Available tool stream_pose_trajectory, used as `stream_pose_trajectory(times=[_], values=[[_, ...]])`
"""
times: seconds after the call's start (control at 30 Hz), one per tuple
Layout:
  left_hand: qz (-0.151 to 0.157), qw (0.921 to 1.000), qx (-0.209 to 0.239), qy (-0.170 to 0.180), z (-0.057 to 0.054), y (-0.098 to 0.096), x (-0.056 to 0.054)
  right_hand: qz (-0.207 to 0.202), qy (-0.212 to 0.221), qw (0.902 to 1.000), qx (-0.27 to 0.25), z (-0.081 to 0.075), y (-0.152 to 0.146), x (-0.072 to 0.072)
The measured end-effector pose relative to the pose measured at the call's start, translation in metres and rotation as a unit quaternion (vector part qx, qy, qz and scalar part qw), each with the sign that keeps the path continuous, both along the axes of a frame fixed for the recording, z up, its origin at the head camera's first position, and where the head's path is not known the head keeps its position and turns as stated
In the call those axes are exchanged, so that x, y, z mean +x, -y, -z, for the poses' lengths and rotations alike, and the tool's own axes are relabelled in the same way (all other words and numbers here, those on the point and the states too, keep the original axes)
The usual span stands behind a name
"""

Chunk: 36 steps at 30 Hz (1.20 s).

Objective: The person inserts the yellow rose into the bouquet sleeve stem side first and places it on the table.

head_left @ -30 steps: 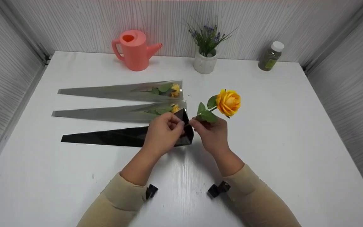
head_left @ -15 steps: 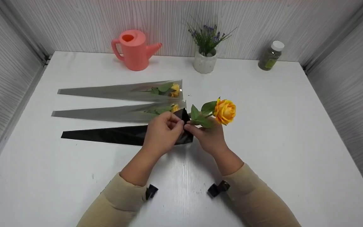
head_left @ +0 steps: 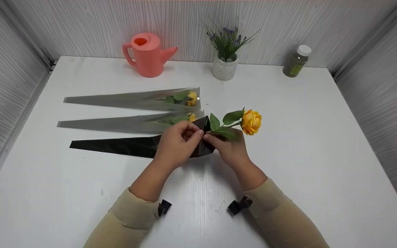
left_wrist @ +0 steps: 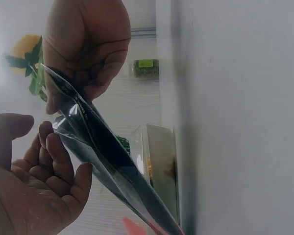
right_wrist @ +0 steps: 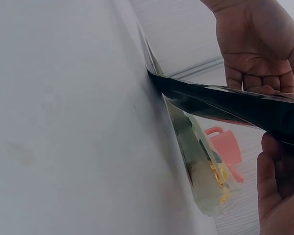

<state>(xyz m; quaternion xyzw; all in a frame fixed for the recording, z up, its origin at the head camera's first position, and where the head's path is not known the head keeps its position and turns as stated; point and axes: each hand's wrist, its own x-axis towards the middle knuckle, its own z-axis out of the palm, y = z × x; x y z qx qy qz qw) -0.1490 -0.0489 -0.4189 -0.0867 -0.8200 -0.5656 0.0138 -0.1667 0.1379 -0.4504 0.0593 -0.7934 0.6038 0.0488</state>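
Observation:
Slanting between my hands is a long black flower sleeve (head_left: 115,147), wide at the mouth and narrow at its left end. My left hand (head_left: 176,146) pinches the sleeve near its mouth with thumb and fingers. A yellow artificial rose (head_left: 252,122) with green leaves is held in my right hand (head_left: 234,148), its head pointing right. That hand's thumb and fingertips are right at the sleeve's mouth, and the lower stem is hidden there. In the left wrist view the sleeve (left_wrist: 112,152) runs down from the right fingers, and the right wrist view shows the sleeve (right_wrist: 210,100) above the table.
Two roses in clear-grey sleeves lie behind the black one: a far sleeve (head_left: 109,99) and a nearer sleeve (head_left: 109,125). Along the back stand a pink watering can (head_left: 148,57), a potted plant (head_left: 224,67) and a white-capped bottle (head_left: 295,63).
The rose has come down and tipped more sideways, and my right hand has shifted slightly left to the sleeve's mouth. The sleeve's narrow end has moved slightly back and right.

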Motion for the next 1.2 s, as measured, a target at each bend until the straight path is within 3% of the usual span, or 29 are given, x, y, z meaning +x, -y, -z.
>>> stream_pose_trajectory(times=[0.23,0.33,0.5,0.57,0.8,1.0,1.2], values=[[0.008,0.9999,0.007,-0.01,0.0006,-0.0007,-0.0005,-0.008,-0.028,0.9993,0.024,-0.0022,0.001,0.0006],[0.019,0.9993,0.008,-0.032,0.0015,-0.0001,-0.0008,-0.015,-0.042,0.9987,0.024,-0.0026,0.0018,0.0015],[0.053,0.9928,-0.041,-0.099,0.0029,0.0036,-0.0024,-0.007,-0.027,0.9996,0.007,-0.0029,0.0016,0.003],[0.058,0.9897,-0.072,-0.109,0.003,0.0054,-0.003,-0.007,-0.013,0.9998,-0.01,-0.0035,0.0013,0.0034],[0.05,0.9869,-0.119,-0.096,0.0026,0.006,-0.0036,-0.001,-0.01,0.9999,-0.009,-0.0047,0.0003,0.0038],[0.015,0.9878,-0.106,-0.113,0.0032,0.0035,-0.0041,-0.018,-0.058,0.9978,0.029,-0.0044,0.0,0.0032],[-0.003,0.9875,-0.1,-0.122,0.0028,0.0015,-0.0044,-0.047,-0.081,0.995,0.036,-0.0042,-0.0027,0.0039]])
